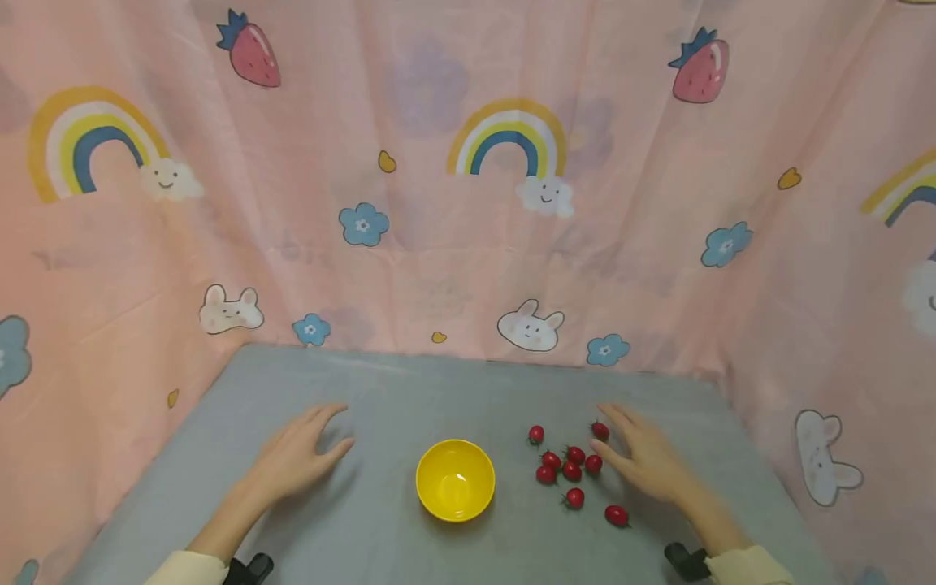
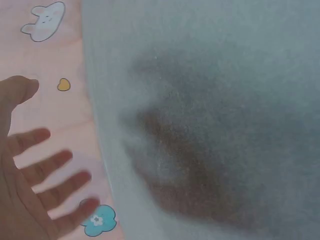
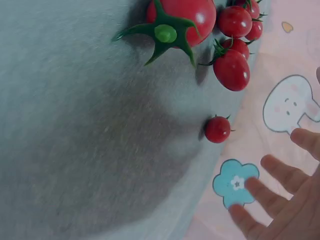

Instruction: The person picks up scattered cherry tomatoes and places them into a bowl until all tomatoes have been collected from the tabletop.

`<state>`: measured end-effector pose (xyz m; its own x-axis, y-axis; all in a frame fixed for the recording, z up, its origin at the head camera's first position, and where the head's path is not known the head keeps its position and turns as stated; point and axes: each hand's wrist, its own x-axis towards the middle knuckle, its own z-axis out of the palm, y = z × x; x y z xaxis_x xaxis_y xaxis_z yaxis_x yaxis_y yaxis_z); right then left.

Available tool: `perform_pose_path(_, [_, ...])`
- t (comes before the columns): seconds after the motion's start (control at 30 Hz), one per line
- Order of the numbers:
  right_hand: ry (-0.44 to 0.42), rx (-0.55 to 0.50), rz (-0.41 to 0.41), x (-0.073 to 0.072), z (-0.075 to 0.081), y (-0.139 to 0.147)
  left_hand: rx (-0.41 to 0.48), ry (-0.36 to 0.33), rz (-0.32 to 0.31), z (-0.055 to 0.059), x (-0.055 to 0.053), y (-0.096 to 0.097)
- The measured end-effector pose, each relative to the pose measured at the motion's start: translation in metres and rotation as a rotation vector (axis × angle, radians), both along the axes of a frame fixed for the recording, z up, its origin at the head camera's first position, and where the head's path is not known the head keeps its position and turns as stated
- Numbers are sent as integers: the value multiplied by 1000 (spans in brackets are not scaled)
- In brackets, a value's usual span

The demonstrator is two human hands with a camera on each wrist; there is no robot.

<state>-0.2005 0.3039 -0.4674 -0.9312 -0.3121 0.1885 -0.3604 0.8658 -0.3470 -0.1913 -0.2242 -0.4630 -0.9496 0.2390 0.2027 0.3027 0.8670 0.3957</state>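
My left hand [image 1: 298,457] hovers over the table left of a yellow bowl [image 1: 455,481], its fingers loosely spread and nothing held. In the left wrist view the fingers [image 2: 55,170] are apart over the cloth, with a blurred shadow beside them. My right hand [image 1: 647,457] is raised at the right edge of a scatter of small red cherry tomatoes [image 1: 572,471], also holding nothing. One cherry tomato [image 1: 600,431] lies by its fingertips in the head view. A close cherry tomato [image 3: 182,20] with a green stem star fills the top of the right wrist view.
A grey cloth [image 1: 380,406] covers the table. Behind and on both sides hangs a pink curtain [image 1: 409,276] printed with rainbows, rabbits and flowers. One cherry tomato [image 1: 617,516] lies nearer the front, apart from the cluster. Each wrist wears a black strap [image 1: 687,561].
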Motion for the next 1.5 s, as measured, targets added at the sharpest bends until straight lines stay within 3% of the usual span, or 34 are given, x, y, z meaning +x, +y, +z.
perform_pose_path(0.3, [-126, -258, 13, 10, 5, 20, 305, -66, -199, 5, 4, -2])
perform_pose_path(0.47, [-149, -319, -20, 13, 5, 31, 453, -169, -270, 1, 3, 7])
perform_pose_path(0.67, [-212, -340, -68, 26, 5, 34, 558, -270, -346, -10, 5, 25])
perform_pose_path(1.03, [-237, -355, -46, 45, -11, 27, 596, -330, -335, -23, 11, 56])
perform_pose_path(1.33, [-83, -265, -27, 56, -27, 25, 649, -379, -330, -25, 14, 70])
perform_pose_path(1.5, [-159, -219, -64, 59, -27, 20, 647, -414, -330, -28, 14, 76])
